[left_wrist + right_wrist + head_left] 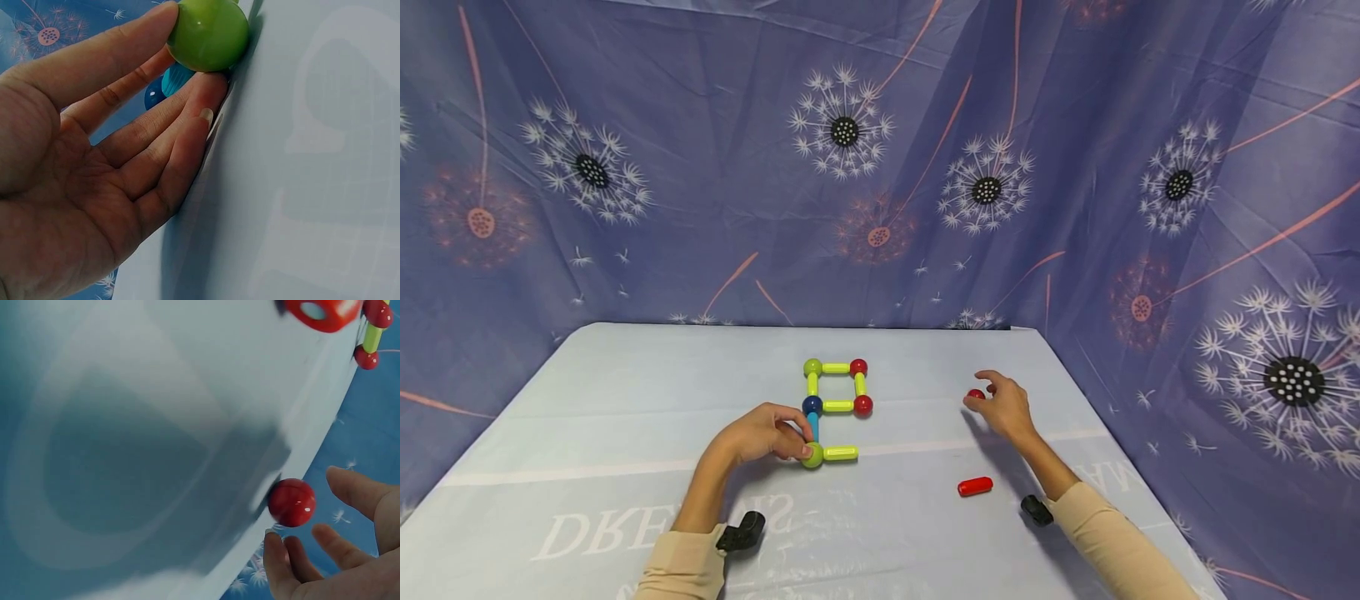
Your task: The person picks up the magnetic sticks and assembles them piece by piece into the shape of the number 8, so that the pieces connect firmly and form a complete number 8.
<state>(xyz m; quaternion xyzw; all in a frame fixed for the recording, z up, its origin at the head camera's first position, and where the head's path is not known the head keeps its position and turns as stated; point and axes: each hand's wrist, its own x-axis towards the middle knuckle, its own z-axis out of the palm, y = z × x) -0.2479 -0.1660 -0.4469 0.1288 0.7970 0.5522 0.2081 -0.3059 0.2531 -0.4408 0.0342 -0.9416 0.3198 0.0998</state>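
My left hand pinches a lime-green ball between thumb and fingers, at the near corner of a flat shape of magnetic balls and rods. From that ball a blue rod runs to a dark blue ball, and a lime rod sticks out to the right. In the left wrist view the thumb lies on one side of the green ball. Over on the right, my right hand has its thumb and fingers spread around a loose red ball, with gaps showing between them and the ball.
Beyond the left hand, lime rods form a square with red balls at its right corners and a green ball at back left. A loose red rod lies nearer on the pale tablecloth. A patterned curtain stands behind.
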